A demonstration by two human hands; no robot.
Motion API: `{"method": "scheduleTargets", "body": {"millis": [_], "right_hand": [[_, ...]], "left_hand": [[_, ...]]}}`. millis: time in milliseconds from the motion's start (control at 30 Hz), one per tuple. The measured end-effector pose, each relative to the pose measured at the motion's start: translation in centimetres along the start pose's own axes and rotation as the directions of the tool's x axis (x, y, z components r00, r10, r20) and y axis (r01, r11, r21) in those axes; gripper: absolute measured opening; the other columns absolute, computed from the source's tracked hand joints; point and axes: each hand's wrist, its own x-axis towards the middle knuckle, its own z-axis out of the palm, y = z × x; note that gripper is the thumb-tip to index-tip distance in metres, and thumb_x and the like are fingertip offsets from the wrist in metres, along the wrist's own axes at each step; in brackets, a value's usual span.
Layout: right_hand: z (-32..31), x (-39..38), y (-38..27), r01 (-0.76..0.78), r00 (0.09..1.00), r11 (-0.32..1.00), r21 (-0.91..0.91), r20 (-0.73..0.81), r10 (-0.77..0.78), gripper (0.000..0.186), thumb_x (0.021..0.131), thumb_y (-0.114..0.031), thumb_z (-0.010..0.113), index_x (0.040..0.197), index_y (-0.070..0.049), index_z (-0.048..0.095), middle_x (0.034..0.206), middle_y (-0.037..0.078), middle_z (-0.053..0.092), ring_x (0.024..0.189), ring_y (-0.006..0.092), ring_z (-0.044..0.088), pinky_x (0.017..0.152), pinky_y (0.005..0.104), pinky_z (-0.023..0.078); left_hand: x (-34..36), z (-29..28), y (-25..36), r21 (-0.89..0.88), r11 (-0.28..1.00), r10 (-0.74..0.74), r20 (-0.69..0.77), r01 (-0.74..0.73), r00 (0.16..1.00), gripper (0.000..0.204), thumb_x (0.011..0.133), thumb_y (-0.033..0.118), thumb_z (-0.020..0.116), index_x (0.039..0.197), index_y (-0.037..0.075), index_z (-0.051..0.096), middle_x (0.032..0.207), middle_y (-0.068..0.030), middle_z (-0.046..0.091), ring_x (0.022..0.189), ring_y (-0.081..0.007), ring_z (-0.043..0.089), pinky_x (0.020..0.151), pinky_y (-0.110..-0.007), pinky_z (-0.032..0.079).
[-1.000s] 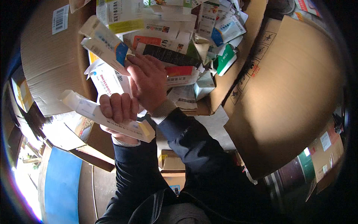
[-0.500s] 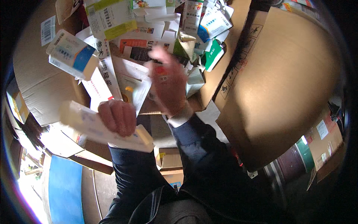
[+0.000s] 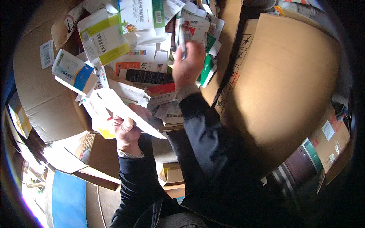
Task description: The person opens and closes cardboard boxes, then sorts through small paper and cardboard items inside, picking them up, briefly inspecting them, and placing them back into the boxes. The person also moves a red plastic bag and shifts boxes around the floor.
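My left hand (image 3: 127, 131) grips a flattened white carton with a yellow end (image 3: 114, 110), held at an angle over the near edge of a big cardboard box (image 3: 42, 98). My right hand (image 3: 188, 64) reaches further into the box and pinches a thin flat carton (image 3: 181, 36) with red print, lifting it upright out of the heap. The box is filled with several flattened packaging cartons (image 3: 129, 57) in white, yellow, green, orange and blue. Both of my forearms are in dark sleeves.
A second large cardboard box (image 3: 289, 87) stands at the right with its flap raised. A white and blue carton (image 3: 72, 72) lies on the left side of the heap. Smaller boxes (image 3: 171, 174) sit by my body, and a blue surface (image 3: 66, 201) shows lower left.
My right hand has moved from the middle of the heap up and to the far side and taken hold of a thin carton. My left hand keeps its carton, now tilted more steeply.
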Motion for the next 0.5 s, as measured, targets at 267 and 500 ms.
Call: {"method": "scheduleTargets", "body": {"millis": [267, 500], "right_hand": [[-0.6, -4.2, -4.7, 0.171, 0.966, 0.976, 0.135, 0.172, -0.193, 0.04, 0.075, -0.003, 0.074, 0.115, -0.01, 0.067, 0.115, 0.011, 0.064, 0.119, 0.0353, 0.06, 0.101, 0.0476, 0.046], [-0.7, -5.2, -5.6, 0.101, 0.969, 0.978, 0.184, 0.205, -0.139, 0.049, 0.073, -0.002, 0.075, 0.12, -0.011, 0.065, 0.121, 0.01, 0.062, 0.124, 0.0366, 0.057, 0.104, 0.0485, 0.044]], "left_hand": [[0.0, 0.1, -0.1, 0.017, 0.992, -0.123, -0.033, 0.124, 0.992, 0.037, 0.079, 0.03, 0.084, 0.079, 0.013, 0.051, 0.069, -0.0025, 0.05, 0.067, -0.0195, 0.049, 0.075, -0.043, 0.046], [0.3, 0.1, -0.4, 0.0, 0.994, -0.109, -0.007, 0.109, 0.994, 0.036, 0.082, 0.028, 0.082, 0.078, 0.012, 0.05, 0.066, -0.0031, 0.048, 0.065, -0.0199, 0.047, 0.073, -0.041, 0.044]]}}
